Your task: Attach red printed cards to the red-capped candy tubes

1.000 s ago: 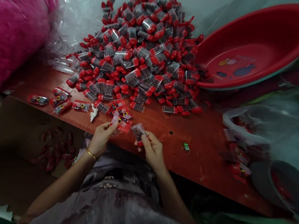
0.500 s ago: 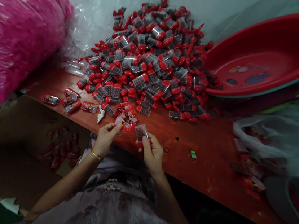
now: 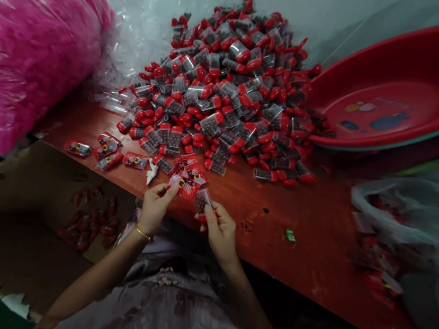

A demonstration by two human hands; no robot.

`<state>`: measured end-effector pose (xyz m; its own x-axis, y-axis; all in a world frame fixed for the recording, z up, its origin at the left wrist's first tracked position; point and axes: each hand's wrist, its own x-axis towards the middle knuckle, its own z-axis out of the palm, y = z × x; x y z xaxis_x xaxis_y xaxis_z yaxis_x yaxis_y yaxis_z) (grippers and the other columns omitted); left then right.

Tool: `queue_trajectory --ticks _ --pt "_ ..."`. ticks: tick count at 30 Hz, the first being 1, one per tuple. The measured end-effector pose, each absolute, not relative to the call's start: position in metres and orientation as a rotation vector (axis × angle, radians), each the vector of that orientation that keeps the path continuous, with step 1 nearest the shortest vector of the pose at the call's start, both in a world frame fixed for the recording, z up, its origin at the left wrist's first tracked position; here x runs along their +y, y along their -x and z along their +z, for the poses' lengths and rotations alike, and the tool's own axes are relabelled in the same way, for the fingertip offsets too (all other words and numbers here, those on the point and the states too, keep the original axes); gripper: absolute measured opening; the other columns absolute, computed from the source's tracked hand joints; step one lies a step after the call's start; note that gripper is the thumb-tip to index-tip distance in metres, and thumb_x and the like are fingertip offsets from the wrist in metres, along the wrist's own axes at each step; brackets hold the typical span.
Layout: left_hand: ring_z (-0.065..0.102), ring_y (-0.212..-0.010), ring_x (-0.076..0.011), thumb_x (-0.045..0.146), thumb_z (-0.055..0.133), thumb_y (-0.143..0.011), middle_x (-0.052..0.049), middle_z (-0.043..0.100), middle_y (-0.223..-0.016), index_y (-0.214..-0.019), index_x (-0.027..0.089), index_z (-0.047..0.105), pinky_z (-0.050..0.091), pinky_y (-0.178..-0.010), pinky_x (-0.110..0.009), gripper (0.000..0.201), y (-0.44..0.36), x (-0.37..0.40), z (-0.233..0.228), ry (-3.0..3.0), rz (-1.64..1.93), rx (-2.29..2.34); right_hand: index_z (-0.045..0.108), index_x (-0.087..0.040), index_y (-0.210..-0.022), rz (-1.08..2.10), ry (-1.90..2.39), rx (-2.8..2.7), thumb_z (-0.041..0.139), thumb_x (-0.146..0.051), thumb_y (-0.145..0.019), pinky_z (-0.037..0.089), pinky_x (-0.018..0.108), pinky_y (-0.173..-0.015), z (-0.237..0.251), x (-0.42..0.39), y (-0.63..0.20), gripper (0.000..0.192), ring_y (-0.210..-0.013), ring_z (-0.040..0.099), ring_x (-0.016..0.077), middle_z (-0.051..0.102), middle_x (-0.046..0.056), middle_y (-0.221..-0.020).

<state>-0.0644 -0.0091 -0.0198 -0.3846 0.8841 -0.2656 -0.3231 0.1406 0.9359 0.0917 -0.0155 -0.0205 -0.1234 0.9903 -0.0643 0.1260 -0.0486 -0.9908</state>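
Note:
My left hand (image 3: 154,207) pinches a small red printed sleeve (image 3: 185,188) at the near edge of the red table (image 3: 307,234). My right hand (image 3: 217,228) grips a small clear tube with a red cap (image 3: 201,201), its end touching the sleeve's opening. Both hands sit close together just in front of a big pile of the same red-capped tubes (image 3: 229,85). A few more red sleeves (image 3: 189,167) lie flat right behind my hands.
Several wrapped tubes (image 3: 107,149) lie on the table's left. A cardboard box (image 3: 37,217) with more wrapped pieces stands below left. A pink bag (image 3: 33,51) is far left, a red basin (image 3: 396,95) far right, and clear plastic bags (image 3: 406,209) at right.
My right hand has brought the tube left and down against the sleeve held by my left hand. The view has also shifted slightly.

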Motion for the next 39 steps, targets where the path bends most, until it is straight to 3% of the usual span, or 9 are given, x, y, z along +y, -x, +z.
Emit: queue_trajectory --ticks 24,39 --pt "0.038 -0.051 -0.0064 0.046 0.066 -0.07 0.005 0.045 -0.052 -0.057 0.013 0.061 0.033 -0.052 -0.019 0.036 0.0732 -0.0105 -0.0208 -0.804 1.452 1.541 0.059 -0.016 -0.093 1.213 1.291 -1.332 0.046 -0.045 -0.087 0.042 0.02 -0.043 -0.0209 -0.0196 -0.0885 0.032 -0.042 0.051 0.0075 0.068 0.002 -0.064" --pt "0.044 -0.053 -0.0074 0.046 0.069 -0.066 0.004 0.051 -0.053 -0.058 0.013 0.062 0.037 -0.053 -0.02 0.035 0.0679 -0.0093 -0.0214 -0.751 1.429 1.514 0.058 -0.017 -0.087 1.391 1.235 -1.262 0.049 -0.046 -0.084 0.039 0.019 -0.042 -0.0216 -0.02 -0.0863 0.031 -0.04 0.048 0.0063 0.065 0.0 -0.061"
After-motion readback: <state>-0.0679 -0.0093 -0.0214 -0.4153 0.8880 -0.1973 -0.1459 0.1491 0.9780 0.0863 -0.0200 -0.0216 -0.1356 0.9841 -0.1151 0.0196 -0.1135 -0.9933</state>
